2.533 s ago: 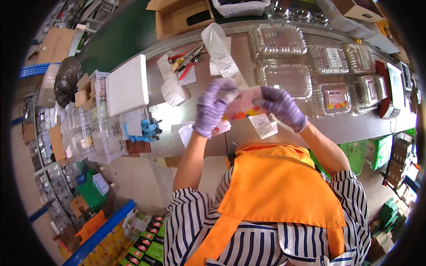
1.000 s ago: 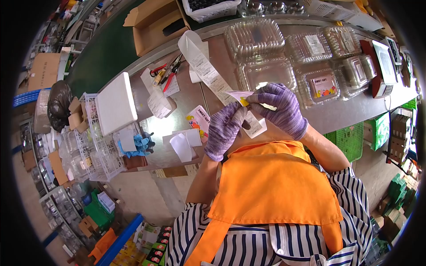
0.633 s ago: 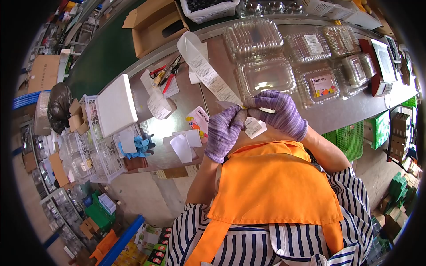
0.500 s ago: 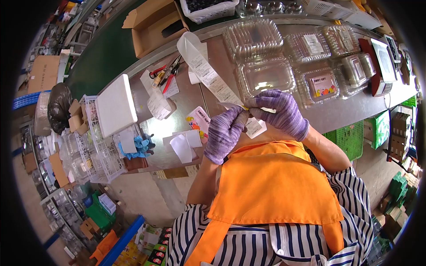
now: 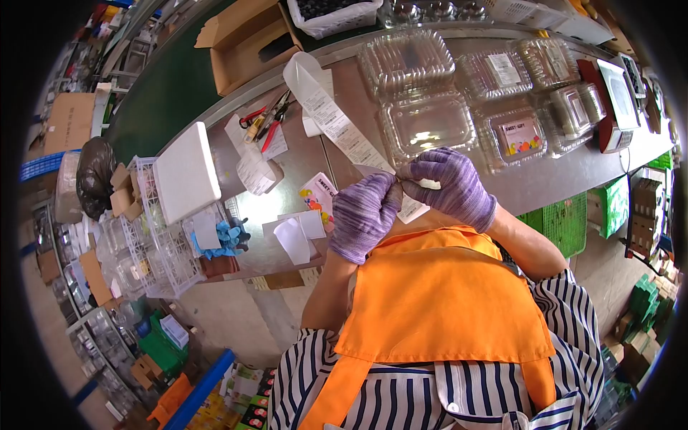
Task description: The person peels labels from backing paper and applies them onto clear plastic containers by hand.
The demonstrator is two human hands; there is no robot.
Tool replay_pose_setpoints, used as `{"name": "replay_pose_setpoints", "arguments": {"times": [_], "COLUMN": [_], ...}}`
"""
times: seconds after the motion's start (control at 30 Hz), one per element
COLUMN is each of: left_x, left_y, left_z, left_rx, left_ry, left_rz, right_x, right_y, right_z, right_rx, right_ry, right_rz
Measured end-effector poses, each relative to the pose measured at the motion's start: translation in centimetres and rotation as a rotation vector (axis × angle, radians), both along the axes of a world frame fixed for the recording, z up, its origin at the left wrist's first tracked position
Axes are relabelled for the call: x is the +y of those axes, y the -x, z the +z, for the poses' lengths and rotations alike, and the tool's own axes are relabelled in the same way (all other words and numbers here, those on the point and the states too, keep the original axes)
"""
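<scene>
Left hand (image 5: 364, 218), right hand (image 5: 453, 188), both gloved, nearly meeting, pinching a mostly hidden card (image 5: 368, 170)

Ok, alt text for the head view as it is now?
Purple-gloved left hand and right hand meet at the fingertips above a metal table, anything between them hidden. Beyond them are a printed paper strip and clear plastic containers; a pink "SWEET-GIFT" card lies beside the left hand.

Wears orange apron (image 5: 444, 308), wide straps (image 5: 345, 390); navy-and-white striped shirt (image 5: 401, 394), pale button (image 5: 453, 407); mottled purple knit gloves (image 5: 364, 218).
</scene>
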State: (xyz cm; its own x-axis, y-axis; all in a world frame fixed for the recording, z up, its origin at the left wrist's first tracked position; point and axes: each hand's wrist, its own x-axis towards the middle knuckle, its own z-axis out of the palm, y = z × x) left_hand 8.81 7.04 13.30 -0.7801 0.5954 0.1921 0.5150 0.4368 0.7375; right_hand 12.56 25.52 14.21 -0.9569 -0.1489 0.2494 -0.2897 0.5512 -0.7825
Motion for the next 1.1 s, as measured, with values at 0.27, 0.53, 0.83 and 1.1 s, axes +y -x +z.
{"name": "replay_pose_setpoints", "arguments": {"times": [0.27, 0.53, 0.83, 1.1], "left_x": [-0.1, -0.1, -0.2, -0.2], "left_y": [-0.3, -0.5, 0.0, -0.6], "left_z": [-1.5, -1.1, -0.5, -1.3], "left_rx": [-0.494, -0.665, -0.074, -0.497], "left_ry": [-0.231, -0.313, -0.115, -0.361], "left_rz": [0.004, 0.064, -0.024, 0.038], "right_x": [0.1, -0.2, -0.7, 0.0], "right_y": [-0.4, -0.2, -0.8, -0.8], "right_z": [-0.6, -0.3, 0.0, -0.5], "right_rx": [-0.193, 0.086, -0.229, -0.71], "right_ry": [0.189, 0.004, 0.256, 0.762], "right_rz": [-0.054, 0.02, -0.076, -0.138]}}
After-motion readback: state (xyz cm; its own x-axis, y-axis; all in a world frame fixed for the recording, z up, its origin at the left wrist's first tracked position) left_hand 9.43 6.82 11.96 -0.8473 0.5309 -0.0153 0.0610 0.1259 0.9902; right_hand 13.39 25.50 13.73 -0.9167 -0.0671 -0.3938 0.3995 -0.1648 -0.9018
